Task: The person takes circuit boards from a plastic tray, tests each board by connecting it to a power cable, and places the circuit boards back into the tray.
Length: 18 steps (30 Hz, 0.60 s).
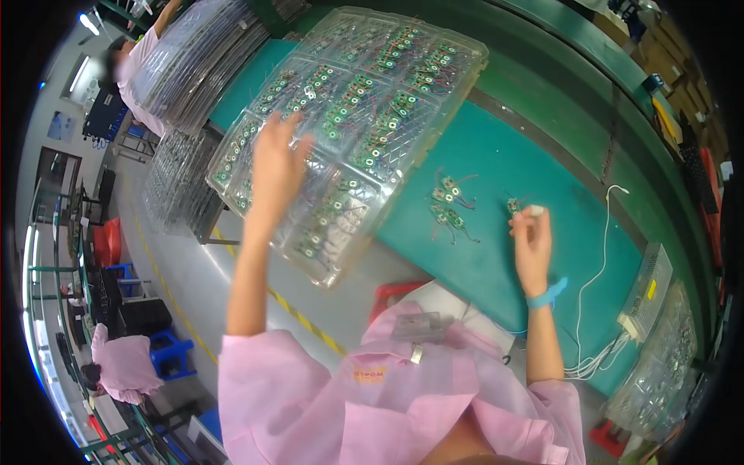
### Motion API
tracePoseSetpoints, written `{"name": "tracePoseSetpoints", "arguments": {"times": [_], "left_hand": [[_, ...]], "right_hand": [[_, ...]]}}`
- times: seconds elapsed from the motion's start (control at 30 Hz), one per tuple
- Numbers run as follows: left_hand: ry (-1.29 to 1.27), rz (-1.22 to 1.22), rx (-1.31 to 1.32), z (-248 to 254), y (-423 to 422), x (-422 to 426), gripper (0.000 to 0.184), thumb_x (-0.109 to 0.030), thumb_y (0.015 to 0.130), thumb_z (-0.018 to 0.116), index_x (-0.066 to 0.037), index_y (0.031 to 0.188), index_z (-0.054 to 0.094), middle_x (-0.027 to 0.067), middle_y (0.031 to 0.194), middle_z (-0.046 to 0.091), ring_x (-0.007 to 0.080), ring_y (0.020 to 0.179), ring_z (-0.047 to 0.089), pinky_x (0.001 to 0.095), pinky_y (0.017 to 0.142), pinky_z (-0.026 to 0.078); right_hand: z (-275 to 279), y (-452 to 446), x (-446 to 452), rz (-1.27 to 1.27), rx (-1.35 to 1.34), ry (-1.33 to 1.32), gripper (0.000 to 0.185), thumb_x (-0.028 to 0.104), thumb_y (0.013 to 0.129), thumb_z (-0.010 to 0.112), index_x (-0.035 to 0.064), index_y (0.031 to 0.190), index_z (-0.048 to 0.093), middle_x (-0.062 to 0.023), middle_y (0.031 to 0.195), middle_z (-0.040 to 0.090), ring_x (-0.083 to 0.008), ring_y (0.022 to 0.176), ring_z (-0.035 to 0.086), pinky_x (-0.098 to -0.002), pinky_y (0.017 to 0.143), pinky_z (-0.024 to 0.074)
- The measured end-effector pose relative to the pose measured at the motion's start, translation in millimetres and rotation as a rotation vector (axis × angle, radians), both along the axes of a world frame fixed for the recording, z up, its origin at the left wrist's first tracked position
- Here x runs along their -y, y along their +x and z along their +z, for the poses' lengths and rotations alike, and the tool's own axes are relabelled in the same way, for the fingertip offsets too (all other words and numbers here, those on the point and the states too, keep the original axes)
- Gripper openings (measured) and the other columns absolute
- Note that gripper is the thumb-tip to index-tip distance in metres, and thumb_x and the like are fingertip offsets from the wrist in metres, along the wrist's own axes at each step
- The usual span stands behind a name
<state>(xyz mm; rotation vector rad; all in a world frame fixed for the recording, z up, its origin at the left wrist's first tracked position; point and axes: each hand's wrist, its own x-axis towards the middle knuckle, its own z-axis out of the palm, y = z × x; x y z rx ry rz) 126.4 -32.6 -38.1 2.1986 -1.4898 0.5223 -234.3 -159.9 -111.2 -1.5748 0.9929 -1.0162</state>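
Note:
My left hand (279, 167) is over a clear plastic tray (372, 246), its fingers apart and slightly blurred; I see nothing held in it. Rows of small green circuit boards (360, 85) with thin wires fill the tray's compartments. Over the green mat (496, 267), my right hand (532, 244) is closed, thumb and fingertips pinching a small wired circuit board (513, 205). One fingertip wears a pale cover, and a blue band (547, 293) circles that wrist. Left of this hand, a small group of loose circuit boards (449, 205) with wires lies on the mat.
Stacked clear trays (201, 66) stand at the upper left, beside a person in pink (143, 66). A white cable (595, 279) runs across the mat to a metal box (647, 291). More bagged boards (655, 372) lie at lower right. Another person (124, 364) sits at lower left.

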Motion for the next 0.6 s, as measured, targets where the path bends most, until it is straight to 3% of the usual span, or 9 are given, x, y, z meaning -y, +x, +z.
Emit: {"name": "tracePoseSetpoints", "arguments": {"times": [0.07,0.17,0.5,0.6], "left_hand": [[0.091,0.127,0.094,-22.0,82.9,4.2,0.04,-0.029,0.09,0.054,-0.008,0.123,0.052,0.0183,0.111,0.06,0.0347,0.116,0.049,0.0428,0.095,0.039],[0.142,0.178,0.129,-38.5,140.8,16.2,0.043,-0.039,0.093,0.046,-0.01,0.124,0.052,0.0164,0.104,0.062,0.0347,0.111,0.051,0.0425,0.093,0.04],[0.467,0.358,0.018,-47.6,175.7,55.6,0.052,-0.054,0.095,0.027,-0.023,0.132,0.048,0.0149,0.113,0.059,0.0325,0.108,0.051,0.0421,0.093,0.037],[0.434,0.352,0.013,-51.2,176.1,51.9,0.053,-0.056,0.094,0.027,-0.025,0.13,0.049,0.0145,0.112,0.06,0.0315,0.108,0.051,0.0409,0.093,0.037]], "right_hand": [[-2.2,-0.4,-0.7,0.002,-0.017,-0.005,0.009,0.009,0.089,0.055,0.0072,0.095,0.048,0.0,0.071,0.052,-0.0065,0.059,0.045,-0.0191,0.052,0.0357],[-2.9,-2.1,0.1,0.008,-0.084,-0.023,0.011,0.008,0.089,0.056,0.007,0.096,0.048,0.0017,0.069,0.05,-0.0058,0.058,0.042,-0.0186,0.052,0.0351],[-0.4,-0.5,-0.2,0.009,-0.155,-0.02,0.01,0.008,0.089,0.056,0.0071,0.096,0.048,0.0032,0.069,0.049,-0.0051,0.056,0.04,-0.0186,0.051,0.0344],[-1.9,-0.8,0.8,0.01,-0.157,-0.023,0.01,0.008,0.089,0.056,0.0071,0.096,0.048,0.0034,0.069,0.049,-0.0051,0.056,0.04,-0.0186,0.051,0.0345]]}}
